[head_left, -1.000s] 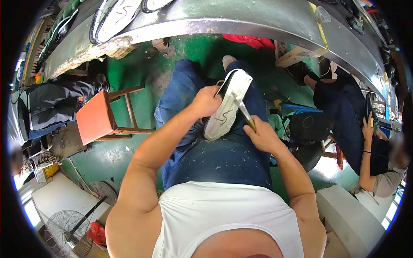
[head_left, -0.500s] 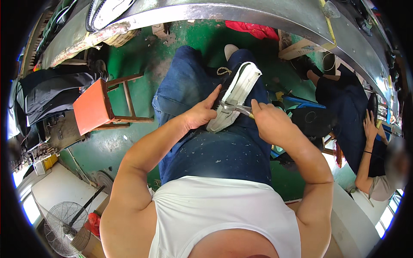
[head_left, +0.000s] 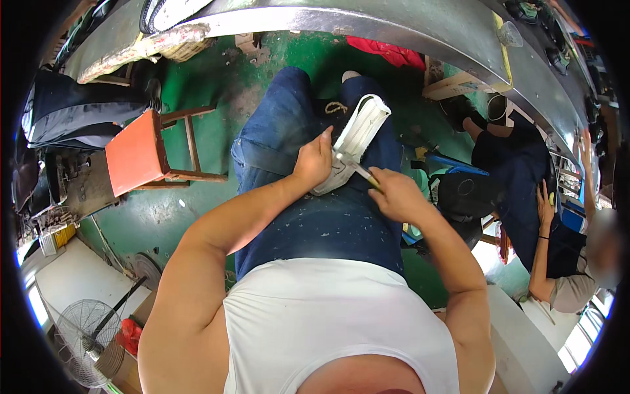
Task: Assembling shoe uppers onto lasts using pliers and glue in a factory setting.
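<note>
A white shoe (head_left: 357,134) lies sole-side up along my lap, on blue jeans (head_left: 315,217) speckled with white bits. My left hand (head_left: 315,159) grips the shoe's near end and holds it steady. My right hand (head_left: 394,194) is closed around a thin tool (head_left: 362,172) with a yellowish handle, its metal tip touching the edge of the shoe near the left hand's fingers.
A long grey workbench (head_left: 394,26) curves across the top. An orange wooden stool (head_left: 141,154) stands to my left on the green floor. Another person (head_left: 558,230) sits at my right beside a dark bag (head_left: 469,194). A floor fan (head_left: 82,335) stands at lower left.
The shoe has turned more onto its edge and moved slightly toward my knees. Both hands stayed on it, with the tool tip now working at the shoe's near end.
</note>
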`<act>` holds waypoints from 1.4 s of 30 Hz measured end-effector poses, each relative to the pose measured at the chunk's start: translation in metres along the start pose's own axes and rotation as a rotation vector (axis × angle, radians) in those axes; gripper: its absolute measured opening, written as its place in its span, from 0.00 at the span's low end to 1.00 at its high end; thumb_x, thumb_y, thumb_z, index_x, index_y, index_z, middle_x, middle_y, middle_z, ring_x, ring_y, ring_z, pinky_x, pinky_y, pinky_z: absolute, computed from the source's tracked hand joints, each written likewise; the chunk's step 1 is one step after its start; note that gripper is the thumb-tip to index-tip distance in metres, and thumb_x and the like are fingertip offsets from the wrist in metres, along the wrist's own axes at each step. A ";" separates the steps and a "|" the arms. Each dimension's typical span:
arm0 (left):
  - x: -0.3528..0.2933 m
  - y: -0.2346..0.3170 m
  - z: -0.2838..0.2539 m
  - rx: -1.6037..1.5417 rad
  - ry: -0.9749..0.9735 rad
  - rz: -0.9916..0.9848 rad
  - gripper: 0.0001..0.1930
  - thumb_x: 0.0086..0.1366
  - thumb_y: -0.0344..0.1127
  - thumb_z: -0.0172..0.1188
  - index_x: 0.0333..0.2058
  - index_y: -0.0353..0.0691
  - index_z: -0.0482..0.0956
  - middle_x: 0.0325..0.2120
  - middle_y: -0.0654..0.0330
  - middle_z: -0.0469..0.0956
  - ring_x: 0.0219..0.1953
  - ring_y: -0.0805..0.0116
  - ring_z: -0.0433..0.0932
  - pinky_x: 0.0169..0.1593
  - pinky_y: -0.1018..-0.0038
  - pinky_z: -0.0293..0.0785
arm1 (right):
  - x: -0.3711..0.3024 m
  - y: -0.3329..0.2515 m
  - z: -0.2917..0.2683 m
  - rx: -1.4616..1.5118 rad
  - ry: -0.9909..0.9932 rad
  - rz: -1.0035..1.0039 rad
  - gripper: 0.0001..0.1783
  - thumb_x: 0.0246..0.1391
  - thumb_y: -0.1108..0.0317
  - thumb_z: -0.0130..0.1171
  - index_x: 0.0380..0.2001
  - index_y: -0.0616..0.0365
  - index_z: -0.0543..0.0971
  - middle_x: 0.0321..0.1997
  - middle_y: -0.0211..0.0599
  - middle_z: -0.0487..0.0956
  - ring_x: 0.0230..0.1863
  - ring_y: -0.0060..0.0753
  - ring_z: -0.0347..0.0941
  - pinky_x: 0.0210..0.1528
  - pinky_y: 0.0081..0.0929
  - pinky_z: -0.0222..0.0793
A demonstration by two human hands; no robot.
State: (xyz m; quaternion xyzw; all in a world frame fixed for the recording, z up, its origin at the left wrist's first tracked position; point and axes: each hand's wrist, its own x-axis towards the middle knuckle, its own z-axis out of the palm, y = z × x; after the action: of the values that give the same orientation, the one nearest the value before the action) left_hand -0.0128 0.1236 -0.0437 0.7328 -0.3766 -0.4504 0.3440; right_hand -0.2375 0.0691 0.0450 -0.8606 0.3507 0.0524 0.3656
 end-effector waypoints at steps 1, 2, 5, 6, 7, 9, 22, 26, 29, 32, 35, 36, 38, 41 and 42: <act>-0.002 -0.003 0.000 0.037 0.017 0.060 0.27 0.78 0.48 0.35 0.59 0.33 0.74 0.52 0.40 0.78 0.55 0.42 0.77 0.59 0.62 0.70 | -0.001 0.002 -0.010 0.011 -0.066 -0.014 0.25 0.55 0.68 0.60 0.55 0.67 0.70 0.43 0.56 0.77 0.45 0.57 0.76 0.52 0.46 0.72; -0.004 -0.002 0.002 0.071 0.030 0.119 0.26 0.78 0.46 0.36 0.59 0.33 0.74 0.52 0.40 0.77 0.55 0.40 0.76 0.60 0.61 0.70 | -0.006 -0.001 -0.016 -0.127 -0.019 -0.011 0.29 0.55 0.71 0.59 0.59 0.70 0.67 0.46 0.59 0.75 0.46 0.57 0.75 0.54 0.44 0.71; -0.005 0.003 0.003 0.083 0.045 0.203 0.24 0.77 0.42 0.39 0.60 0.34 0.72 0.55 0.39 0.75 0.58 0.42 0.74 0.62 0.61 0.69 | 0.004 -0.003 -0.022 -0.325 0.244 -0.069 0.29 0.54 0.73 0.59 0.59 0.70 0.68 0.48 0.60 0.75 0.49 0.58 0.75 0.54 0.42 0.72; -0.006 0.003 0.004 0.080 0.045 0.204 0.24 0.77 0.42 0.39 0.60 0.34 0.72 0.55 0.39 0.75 0.58 0.42 0.74 0.62 0.61 0.69 | 0.009 -0.004 -0.023 -0.402 0.244 -0.036 0.26 0.53 0.73 0.61 0.55 0.68 0.70 0.45 0.57 0.76 0.46 0.54 0.76 0.50 0.41 0.74; -0.008 0.003 0.004 0.089 0.013 0.265 0.23 0.77 0.41 0.40 0.62 0.34 0.70 0.58 0.40 0.73 0.59 0.43 0.73 0.63 0.62 0.68 | 0.011 -0.004 -0.026 -0.405 0.243 -0.036 0.26 0.53 0.73 0.61 0.55 0.68 0.70 0.45 0.57 0.76 0.46 0.54 0.76 0.50 0.41 0.74; -0.006 0.003 0.002 0.100 -0.011 0.329 0.23 0.76 0.40 0.42 0.64 0.34 0.68 0.60 0.40 0.71 0.61 0.44 0.71 0.64 0.63 0.68 | 0.017 -0.006 -0.034 -0.305 -0.023 0.191 0.22 0.53 0.72 0.61 0.51 0.64 0.72 0.41 0.53 0.77 0.42 0.53 0.77 0.45 0.42 0.75; 0.002 0.038 -0.017 0.581 -0.334 0.523 0.28 0.75 0.39 0.46 0.71 0.59 0.56 0.72 0.42 0.47 0.63 0.40 0.68 0.63 0.60 0.71 | 0.003 0.044 -0.024 0.192 -0.097 0.276 0.12 0.59 0.67 0.59 0.42 0.63 0.74 0.35 0.51 0.79 0.39 0.60 0.78 0.42 0.45 0.73; 0.008 0.049 -0.019 0.663 -0.390 0.449 0.29 0.75 0.41 0.46 0.71 0.65 0.54 0.70 0.37 0.47 0.54 0.35 0.76 0.58 0.58 0.76 | -0.003 0.039 -0.055 0.490 -0.268 0.430 0.15 0.64 0.61 0.56 0.43 0.64 0.74 0.33 0.52 0.79 0.36 0.61 0.77 0.41 0.42 0.73; 0.005 0.063 -0.018 0.727 -0.451 0.421 0.28 0.74 0.43 0.47 0.71 0.65 0.54 0.70 0.36 0.47 0.53 0.35 0.77 0.57 0.58 0.77 | 0.014 0.032 -0.041 0.305 0.252 0.117 0.18 0.65 0.58 0.53 0.46 0.64 0.74 0.36 0.56 0.79 0.38 0.64 0.77 0.43 0.47 0.73; 0.004 0.083 -0.019 0.837 -0.519 0.402 0.29 0.74 0.45 0.48 0.71 0.65 0.55 0.71 0.36 0.45 0.55 0.36 0.76 0.57 0.59 0.76 | 0.035 0.054 -0.013 0.058 0.194 0.155 0.20 0.66 0.55 0.51 0.45 0.64 0.74 0.38 0.62 0.80 0.42 0.65 0.77 0.45 0.53 0.71; 0.004 0.050 -0.018 0.682 -0.480 0.394 0.31 0.73 0.47 0.51 0.72 0.59 0.54 0.71 0.38 0.47 0.60 0.39 0.72 0.62 0.61 0.71 | 0.031 0.052 -0.021 0.019 0.165 0.136 0.19 0.67 0.57 0.51 0.45 0.65 0.74 0.36 0.60 0.79 0.41 0.67 0.76 0.43 0.50 0.71; 0.002 0.040 -0.018 0.461 -0.423 0.396 0.33 0.72 0.48 0.52 0.72 0.53 0.53 0.71 0.40 0.50 0.63 0.41 0.69 0.65 0.62 0.67 | 0.031 0.051 -0.024 0.021 0.174 0.141 0.19 0.67 0.57 0.51 0.45 0.65 0.74 0.36 0.60 0.79 0.41 0.67 0.76 0.43 0.50 0.71; -0.004 0.029 -0.014 0.325 -0.353 0.191 0.35 0.71 0.48 0.54 0.72 0.46 0.53 0.69 0.39 0.55 0.64 0.43 0.68 0.67 0.63 0.64 | 0.030 0.047 -0.030 -0.007 0.137 0.126 0.20 0.66 0.55 0.51 0.45 0.64 0.74 0.37 0.60 0.80 0.42 0.65 0.77 0.44 0.51 0.72; 0.000 0.012 -0.010 0.178 -0.259 0.089 0.41 0.68 0.48 0.58 0.71 0.34 0.51 0.63 0.37 0.67 0.66 0.47 0.67 0.68 0.66 0.61 | 0.022 0.030 -0.041 0.250 0.108 0.116 0.21 0.66 0.54 0.51 0.47 0.64 0.74 0.37 0.58 0.80 0.43 0.63 0.76 0.44 0.49 0.72; 0.005 0.012 -0.010 0.177 -0.284 0.123 0.42 0.67 0.48 0.60 0.71 0.35 0.50 0.63 0.37 0.67 0.65 0.47 0.68 0.68 0.66 0.62 | 0.014 0.024 -0.032 0.275 0.218 0.061 0.22 0.66 0.54 0.51 0.49 0.63 0.73 0.37 0.58 0.80 0.44 0.62 0.76 0.44 0.48 0.71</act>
State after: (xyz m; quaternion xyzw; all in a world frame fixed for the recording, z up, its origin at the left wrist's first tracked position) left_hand -0.0047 0.1154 -0.0317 0.6649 -0.5036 -0.4926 0.2483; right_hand -0.2475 0.0279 0.0494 -0.7919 0.4182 -0.0787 0.4378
